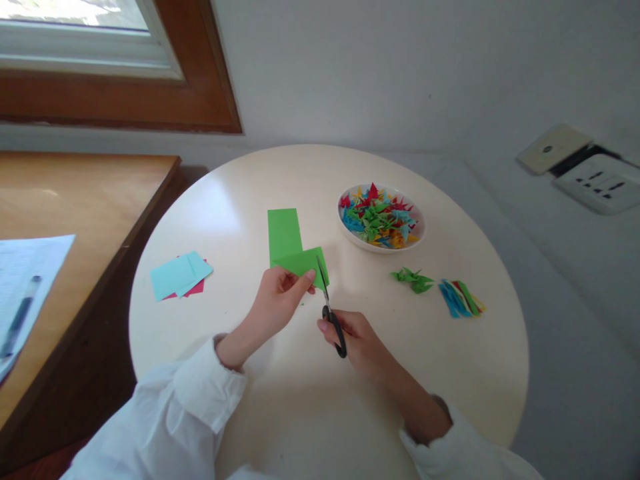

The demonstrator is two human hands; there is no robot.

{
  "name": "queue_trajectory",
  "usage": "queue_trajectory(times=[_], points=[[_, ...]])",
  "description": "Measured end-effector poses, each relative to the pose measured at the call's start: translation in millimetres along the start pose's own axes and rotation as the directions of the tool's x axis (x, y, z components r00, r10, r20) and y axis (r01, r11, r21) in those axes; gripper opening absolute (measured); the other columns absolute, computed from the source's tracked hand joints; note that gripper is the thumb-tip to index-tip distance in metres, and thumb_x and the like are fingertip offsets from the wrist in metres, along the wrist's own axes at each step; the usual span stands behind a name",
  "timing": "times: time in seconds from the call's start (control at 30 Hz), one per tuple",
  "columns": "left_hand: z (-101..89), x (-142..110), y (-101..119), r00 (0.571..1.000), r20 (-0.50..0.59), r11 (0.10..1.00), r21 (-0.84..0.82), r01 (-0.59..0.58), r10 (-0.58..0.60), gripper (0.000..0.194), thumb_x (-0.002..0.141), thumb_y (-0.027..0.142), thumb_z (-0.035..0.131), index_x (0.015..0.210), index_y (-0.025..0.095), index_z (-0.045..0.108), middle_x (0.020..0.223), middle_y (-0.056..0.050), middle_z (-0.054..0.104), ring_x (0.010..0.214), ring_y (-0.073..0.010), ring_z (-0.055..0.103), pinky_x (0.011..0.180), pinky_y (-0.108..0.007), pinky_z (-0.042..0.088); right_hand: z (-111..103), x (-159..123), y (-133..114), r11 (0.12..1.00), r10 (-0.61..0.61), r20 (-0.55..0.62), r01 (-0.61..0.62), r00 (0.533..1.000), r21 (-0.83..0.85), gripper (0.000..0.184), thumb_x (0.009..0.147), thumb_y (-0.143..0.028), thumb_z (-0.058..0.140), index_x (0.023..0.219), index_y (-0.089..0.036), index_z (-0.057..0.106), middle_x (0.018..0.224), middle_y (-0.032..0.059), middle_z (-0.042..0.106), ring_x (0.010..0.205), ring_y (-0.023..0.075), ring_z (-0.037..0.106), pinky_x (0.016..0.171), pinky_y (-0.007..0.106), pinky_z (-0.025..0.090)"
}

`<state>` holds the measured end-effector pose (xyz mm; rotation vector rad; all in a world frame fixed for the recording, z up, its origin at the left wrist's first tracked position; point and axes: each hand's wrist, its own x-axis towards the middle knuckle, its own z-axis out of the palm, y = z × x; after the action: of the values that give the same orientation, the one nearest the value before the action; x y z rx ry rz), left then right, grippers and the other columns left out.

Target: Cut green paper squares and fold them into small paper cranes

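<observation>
Green rectangular paper (295, 262) is pinched between the thumb and fingers of the left hand (283, 293), above the round cream table (225, 220). The right hand (353, 337) is closed around the black-handled metal scissors (334, 331), their blades at the paper's right end; whether they have bitten into it is hard to tell. Just beyond, a flat green paper strip (284, 230) lies partly covered by the held piece. Farther right sits a white oval bowl (421, 238) of multicoloured folded-paper figures (375, 217), with folded green paper figures (413, 280) nearer the person.
</observation>
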<state>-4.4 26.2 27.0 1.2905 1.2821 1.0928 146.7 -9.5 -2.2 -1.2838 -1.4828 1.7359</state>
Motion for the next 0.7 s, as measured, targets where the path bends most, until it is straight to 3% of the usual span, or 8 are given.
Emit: queue_trajectory(times=[0.7], points=[[0.8, -0.2, -1.2, 0.999, 0.014, 0.999, 0.023, 0.035, -0.036, 0.032, 0.069, 0.041, 0.057, 0.052, 0.015, 0.059, 0.051, -0.005, 0.059, 0.059, -0.0167, 0.057, 0.047, -0.023, 0.04, 2.5, 0.0, -4.3, 1.0, 0.005, -0.022, -0.005, 1.0, -0.012, 0.034, 0.075, -0.043, 0.049, 0.057, -0.019, 0.034, 0.054, -0.0059, 0.028, 0.05, 0.0075, 0.025, 0.047, 0.025, 0.019]])
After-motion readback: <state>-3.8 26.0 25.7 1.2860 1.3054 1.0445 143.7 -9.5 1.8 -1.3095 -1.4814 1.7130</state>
